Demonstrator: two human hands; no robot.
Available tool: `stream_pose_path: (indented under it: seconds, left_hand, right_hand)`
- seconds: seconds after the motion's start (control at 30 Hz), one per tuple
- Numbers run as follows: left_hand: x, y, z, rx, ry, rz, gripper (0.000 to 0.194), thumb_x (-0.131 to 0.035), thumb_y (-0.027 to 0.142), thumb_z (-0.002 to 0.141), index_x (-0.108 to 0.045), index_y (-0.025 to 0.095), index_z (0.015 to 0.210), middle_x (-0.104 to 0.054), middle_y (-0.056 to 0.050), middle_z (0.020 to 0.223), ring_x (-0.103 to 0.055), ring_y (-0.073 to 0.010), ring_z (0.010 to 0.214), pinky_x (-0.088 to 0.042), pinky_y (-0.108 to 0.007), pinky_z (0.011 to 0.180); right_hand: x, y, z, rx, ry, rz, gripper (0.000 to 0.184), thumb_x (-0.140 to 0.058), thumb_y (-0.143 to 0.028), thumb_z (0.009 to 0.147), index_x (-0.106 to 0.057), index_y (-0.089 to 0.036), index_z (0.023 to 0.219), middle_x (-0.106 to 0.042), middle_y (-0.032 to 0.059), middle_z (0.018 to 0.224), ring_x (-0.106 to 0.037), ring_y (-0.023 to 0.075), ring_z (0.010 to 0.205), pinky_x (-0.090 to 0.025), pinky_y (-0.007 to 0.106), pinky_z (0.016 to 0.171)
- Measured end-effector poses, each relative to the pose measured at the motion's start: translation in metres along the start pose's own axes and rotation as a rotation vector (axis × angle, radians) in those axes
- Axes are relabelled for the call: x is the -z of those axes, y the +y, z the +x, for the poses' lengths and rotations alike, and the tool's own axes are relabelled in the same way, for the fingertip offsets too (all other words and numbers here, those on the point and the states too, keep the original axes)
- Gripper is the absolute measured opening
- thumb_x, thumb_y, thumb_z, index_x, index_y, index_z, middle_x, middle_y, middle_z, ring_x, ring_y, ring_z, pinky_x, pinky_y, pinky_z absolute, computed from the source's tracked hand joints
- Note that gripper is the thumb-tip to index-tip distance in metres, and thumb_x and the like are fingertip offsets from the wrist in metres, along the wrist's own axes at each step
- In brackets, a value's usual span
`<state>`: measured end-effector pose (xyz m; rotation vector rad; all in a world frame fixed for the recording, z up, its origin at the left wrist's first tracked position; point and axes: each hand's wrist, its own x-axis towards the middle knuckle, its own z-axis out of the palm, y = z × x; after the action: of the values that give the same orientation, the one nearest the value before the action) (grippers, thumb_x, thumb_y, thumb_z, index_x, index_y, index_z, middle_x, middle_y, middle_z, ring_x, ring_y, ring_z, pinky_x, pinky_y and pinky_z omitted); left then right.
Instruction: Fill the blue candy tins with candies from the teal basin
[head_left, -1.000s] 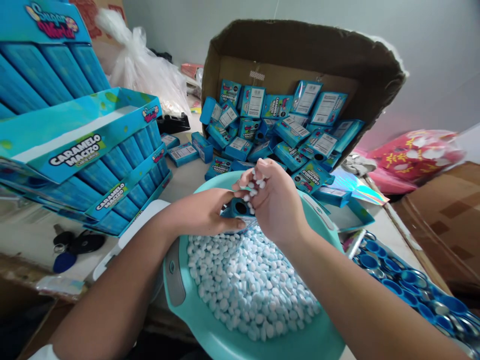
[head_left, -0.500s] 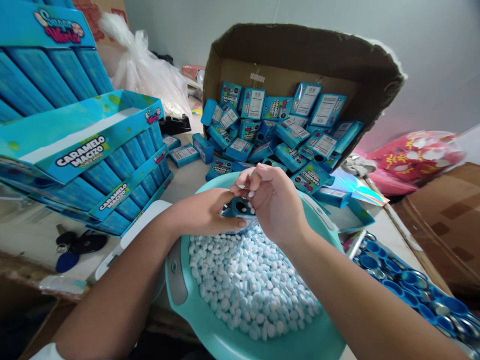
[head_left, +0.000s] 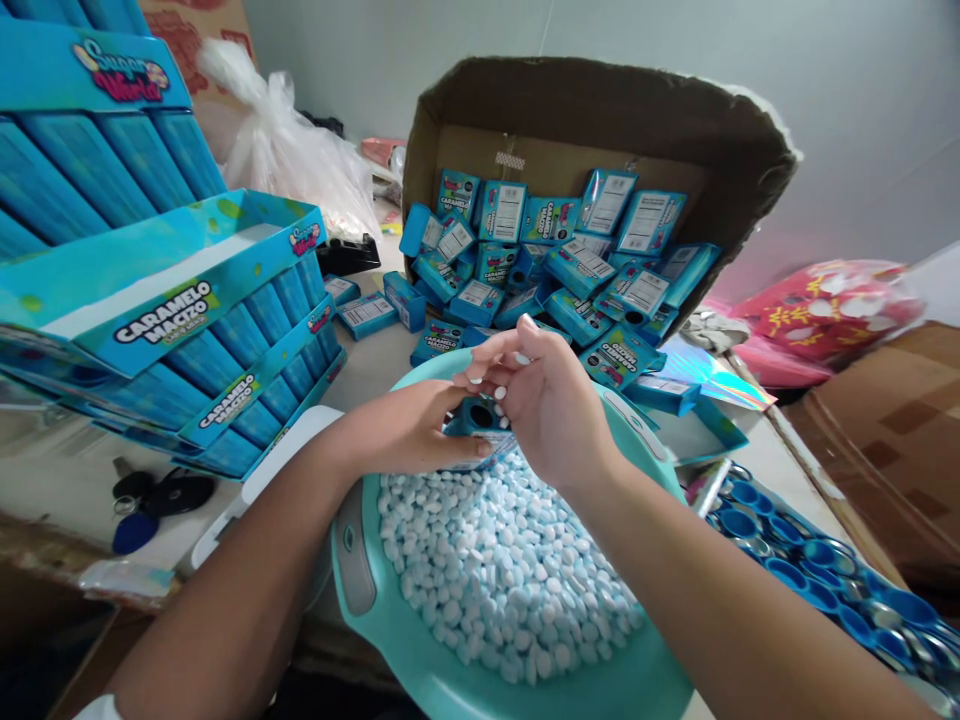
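My left hand (head_left: 416, 425) is closed round a small blue candy box (head_left: 480, 432), whose dark round hole faces up. Just right of it, my right hand (head_left: 559, 410) is cupped on its side, fingers curled, with several white candies (head_left: 500, 393) in the palm and at the fingers. Some of those candies lie close to the hole. Both hands are over a turquoise basin (head_left: 442, 685) holding a heap of pale blue and white round candies (head_left: 510, 570). The far side of the small box is partly hidden by my fingers.
Behind the basin, a tipped cardboard carton (head_left: 600, 95) holds many small blue boxes (head_left: 577, 262). Stacked display boxes (head_left: 180, 310) stand at left, near keys (head_left: 135, 495). A tray of blue ring-like pieces (head_left: 817, 575) lies at right, beside a large brown carton (head_left: 885, 430).
My right hand's fingers have lifted and opened slightly, showing more candies in the palm. My left hand still holds the small box in nearly the same place.
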<state>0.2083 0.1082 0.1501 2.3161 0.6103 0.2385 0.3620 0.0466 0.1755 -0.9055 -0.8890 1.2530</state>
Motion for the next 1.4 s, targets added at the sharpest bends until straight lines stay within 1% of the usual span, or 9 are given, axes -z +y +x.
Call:
stream_pose_path:
  seconds: [0.2, 0.37, 0.47, 0.7, 0.83, 0.9, 1.1, 1.27, 1.4]
  left_hand:
    - [-0.003, -0.006, 0.001, -0.002, 0.01, -0.021, 0.072, -0.064, 0.053, 0.089, -0.038, 0.032, 0.153, -0.058, -0.009, 0.144, -0.06, -0.0322, 0.125, -0.052, -0.045, 0.1]
    - [-0.003, -0.005, 0.001, -0.045, 0.004, -0.05, 0.074, -0.066, 0.05, 0.088, -0.036, 0.032, 0.154, -0.046, -0.006, 0.156, -0.05, -0.0305, 0.138, -0.046, -0.044, 0.11]
    - [-0.001, -0.001, -0.001, -0.059, 0.006, -0.114, 0.077, -0.067, 0.049, 0.089, -0.033, 0.032, 0.155, -0.046, -0.004, 0.157, -0.046, -0.0277, 0.142, -0.043, -0.041, 0.114]
    - [0.001, 0.002, -0.003, 0.077, 0.006, -0.005, 0.07, -0.066, 0.06, 0.084, -0.05, 0.03, 0.145, -0.054, -0.007, 0.149, -0.057, -0.0325, 0.129, -0.051, -0.041, 0.099]
    - [0.0, -0.003, -0.001, 0.129, -0.029, 0.039, 0.072, -0.065, 0.069, 0.081, -0.057, 0.026, 0.138, -0.063, -0.009, 0.135, -0.064, -0.0331, 0.116, -0.054, -0.041, 0.087]
    - [0.0, -0.005, -0.001, 0.131, -0.047, 0.04, 0.069, -0.065, 0.068, 0.081, -0.058, 0.025, 0.135, -0.067, -0.009, 0.128, -0.065, -0.0319, 0.11, -0.054, -0.04, 0.082]
    - [0.0, -0.001, -0.002, 0.011, -0.014, -0.016, 0.057, -0.066, 0.057, 0.085, -0.059, 0.026, 0.132, -0.067, -0.006, 0.129, -0.065, -0.0278, 0.109, -0.052, -0.036, 0.085]
    - [0.0, 0.0, -0.003, 0.049, -0.03, -0.014, 0.056, -0.064, 0.059, 0.086, -0.058, 0.027, 0.132, -0.067, -0.005, 0.13, -0.065, -0.0291, 0.112, -0.052, -0.036, 0.084]
    - [0.002, 0.0, -0.003, 0.039, -0.073, 0.022, 0.063, -0.068, 0.058, 0.083, -0.057, 0.022, 0.134, -0.064, -0.009, 0.136, -0.063, -0.0318, 0.118, -0.052, -0.037, 0.089]
  right_hand:
    - [0.003, 0.001, 0.001, -0.023, 0.031, -0.039, 0.06, -0.056, -0.078, 0.083, -0.073, -0.021, 0.074, -0.065, 0.0028, 0.065, -0.064, 0.0183, 0.065, -0.051, 0.033, 0.069]
    - [0.002, -0.002, 0.001, -0.008, -0.019, -0.082, 0.061, -0.056, -0.078, 0.083, -0.071, -0.021, 0.067, -0.064, 0.0038, 0.062, -0.067, 0.0212, 0.072, -0.052, 0.033, 0.072]
    - [0.0, -0.004, 0.0, -0.018, -0.05, -0.075, 0.06, -0.057, -0.076, 0.083, -0.067, -0.021, 0.06, -0.065, 0.0042, 0.064, -0.068, 0.0228, 0.079, -0.053, 0.034, 0.075]
    - [0.002, -0.003, 0.001, -0.032, -0.082, -0.054, 0.057, -0.06, -0.073, 0.083, -0.068, -0.021, 0.061, -0.072, 0.0046, 0.085, -0.067, 0.0216, 0.09, -0.052, 0.034, 0.083]
    - [0.003, -0.004, 0.001, -0.066, -0.102, -0.016, 0.055, -0.059, -0.075, 0.082, -0.072, -0.023, 0.072, -0.075, 0.0041, 0.098, -0.067, 0.0243, 0.1, -0.051, 0.037, 0.091]
    - [0.001, -0.006, 0.0, -0.068, -0.131, 0.001, 0.054, -0.059, -0.076, 0.082, -0.074, -0.024, 0.08, -0.075, 0.004, 0.106, -0.067, 0.0259, 0.106, -0.051, 0.038, 0.093]
    - [-0.003, -0.014, -0.006, -0.018, -0.208, 0.017, 0.053, -0.056, -0.077, 0.083, -0.074, -0.028, 0.092, -0.073, 0.003, 0.116, -0.063, 0.0292, 0.118, -0.048, 0.043, 0.099]
    - [-0.005, -0.014, -0.005, -0.02, -0.184, 0.05, 0.052, -0.058, -0.078, 0.081, -0.073, -0.03, 0.096, -0.073, 0.002, 0.118, -0.062, 0.0296, 0.122, -0.051, 0.043, 0.095]
    - [-0.006, -0.005, 0.002, 0.036, -0.17, 0.104, 0.053, -0.057, -0.079, 0.081, -0.073, -0.03, 0.095, -0.073, 0.0017, 0.12, -0.059, 0.0286, 0.126, -0.052, 0.042, 0.096]
